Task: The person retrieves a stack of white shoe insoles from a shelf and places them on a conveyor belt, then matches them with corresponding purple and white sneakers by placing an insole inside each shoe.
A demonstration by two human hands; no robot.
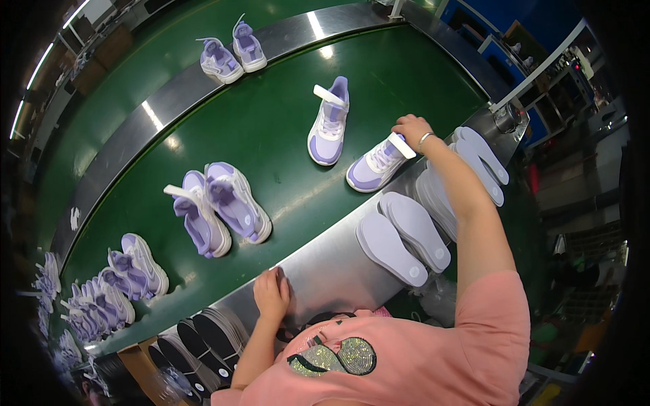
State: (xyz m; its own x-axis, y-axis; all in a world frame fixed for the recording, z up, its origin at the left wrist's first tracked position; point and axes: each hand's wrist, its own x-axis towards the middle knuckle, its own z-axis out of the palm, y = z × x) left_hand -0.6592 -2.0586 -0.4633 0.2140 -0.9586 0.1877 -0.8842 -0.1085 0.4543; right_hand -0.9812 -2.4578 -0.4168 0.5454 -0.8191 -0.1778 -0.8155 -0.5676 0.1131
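Observation:
On the green belt, my right hand [413, 128] reaches to the heel of a lilac and white sneaker [379, 162], its fingers bent around the back collar. A loose white strap sticks out over that shoe. Just to its left stands a matching sneaker [330, 125] with its toe toward me and its strap undone. My left hand [272, 294] rests on the metal edge [325, 271] of the conveyor with nothing in it, fingers loosely extended. Pale insoles [391, 247] lie in stacks on the metal edge, beside and below my right forearm.
A pair of sneakers [220, 210] sits mid-belt, and several more [101, 298] line the lower left. Another pair [232, 54] stands on the far metal rim. Dark insoles [203, 342] fill a box by my left arm. More pale insoles [484, 155] lie at right.

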